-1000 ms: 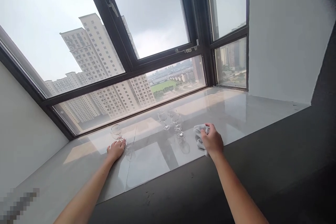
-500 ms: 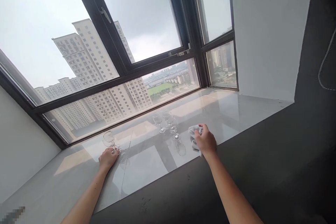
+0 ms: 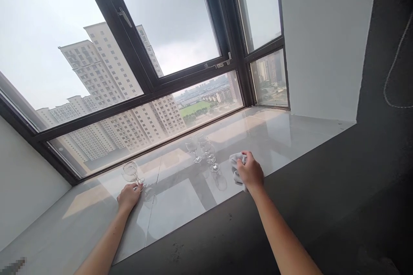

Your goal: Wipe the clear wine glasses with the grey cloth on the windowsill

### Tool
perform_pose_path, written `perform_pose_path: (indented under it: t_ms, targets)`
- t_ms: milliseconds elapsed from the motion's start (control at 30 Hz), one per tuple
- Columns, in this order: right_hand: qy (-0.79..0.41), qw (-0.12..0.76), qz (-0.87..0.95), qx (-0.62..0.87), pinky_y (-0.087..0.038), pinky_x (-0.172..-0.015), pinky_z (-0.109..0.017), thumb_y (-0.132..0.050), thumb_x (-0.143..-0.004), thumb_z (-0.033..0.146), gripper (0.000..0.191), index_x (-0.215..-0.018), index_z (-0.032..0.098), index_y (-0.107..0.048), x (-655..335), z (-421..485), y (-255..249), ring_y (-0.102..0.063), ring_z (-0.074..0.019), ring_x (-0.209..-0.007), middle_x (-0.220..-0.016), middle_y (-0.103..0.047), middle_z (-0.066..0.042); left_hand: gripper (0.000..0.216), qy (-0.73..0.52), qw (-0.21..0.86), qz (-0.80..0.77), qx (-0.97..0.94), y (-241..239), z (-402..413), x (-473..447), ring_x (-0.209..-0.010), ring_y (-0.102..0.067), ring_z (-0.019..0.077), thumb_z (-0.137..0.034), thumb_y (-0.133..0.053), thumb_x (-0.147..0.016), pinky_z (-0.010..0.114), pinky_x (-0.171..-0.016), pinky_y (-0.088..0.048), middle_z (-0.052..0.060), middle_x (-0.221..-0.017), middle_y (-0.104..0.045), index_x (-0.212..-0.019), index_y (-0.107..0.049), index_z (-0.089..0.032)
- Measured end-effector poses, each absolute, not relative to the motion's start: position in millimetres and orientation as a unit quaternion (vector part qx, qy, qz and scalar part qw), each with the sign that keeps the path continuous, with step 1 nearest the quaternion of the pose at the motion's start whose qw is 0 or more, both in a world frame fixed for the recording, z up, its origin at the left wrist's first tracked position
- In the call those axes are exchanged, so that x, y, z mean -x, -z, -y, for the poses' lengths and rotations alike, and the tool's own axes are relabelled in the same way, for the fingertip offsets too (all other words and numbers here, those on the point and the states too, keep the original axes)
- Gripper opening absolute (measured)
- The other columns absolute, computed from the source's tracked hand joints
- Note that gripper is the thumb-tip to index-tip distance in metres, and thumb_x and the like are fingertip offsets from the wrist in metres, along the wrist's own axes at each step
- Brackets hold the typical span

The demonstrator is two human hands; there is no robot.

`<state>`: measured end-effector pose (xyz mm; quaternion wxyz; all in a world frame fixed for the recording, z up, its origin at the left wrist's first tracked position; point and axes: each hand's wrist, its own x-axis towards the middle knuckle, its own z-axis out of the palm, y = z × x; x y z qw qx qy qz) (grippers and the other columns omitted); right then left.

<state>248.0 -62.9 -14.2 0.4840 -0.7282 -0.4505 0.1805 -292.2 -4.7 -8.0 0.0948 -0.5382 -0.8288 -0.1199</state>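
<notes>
At the left of the windowsill, my left hand [image 3: 129,197] has its fingers closed at the foot of a clear wine glass [image 3: 130,172]. Another glass foot seems to show close beside it, though the overlap is hard to separate. My right hand [image 3: 251,172] grips a crumpled light grey cloth [image 3: 237,164] above the sill's front edge. Between the hands, nearer the window, several clear stemmed glasses stand upright in a cluster, among them a wine glass [image 3: 192,147] at its left and one in front [image 3: 213,161].
The glossy tiled windowsill [image 3: 180,206] reflects the glasses and ends in a front edge over a dark wall [image 3: 290,206]. Behind it rises a dark-framed window [image 3: 148,90] with a handle [image 3: 124,16]. A beaded cord [image 3: 389,81] hangs at the far right.
The whole view has shifted slightly to the left. Both hands keep their hold, with the glass and cloth in nearly the same places on the sill.
</notes>
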Motion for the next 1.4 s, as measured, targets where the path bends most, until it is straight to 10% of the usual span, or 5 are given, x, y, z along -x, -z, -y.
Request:
perform_pose_path:
  t_ms: [1400]
  targets:
    - [-0.16,0.473,0.448,0.741,-0.035,-0.062,-0.027,-0.05,-0.086,0.038,0.04,-0.121,0.022,-0.061,-250.6,62.6,19.5,-0.061,-0.0229,-0.083,-0.098,-0.07,-0.009,0.064,0.237,0.064,0.888,0.388,4.5,23.8,279.0,-0.123,-0.052,0.038,-0.057,-0.052,-0.081,0.045,-0.101,-0.039,0.021,-0.134,-0.057,-0.127,-0.062,-0.013]
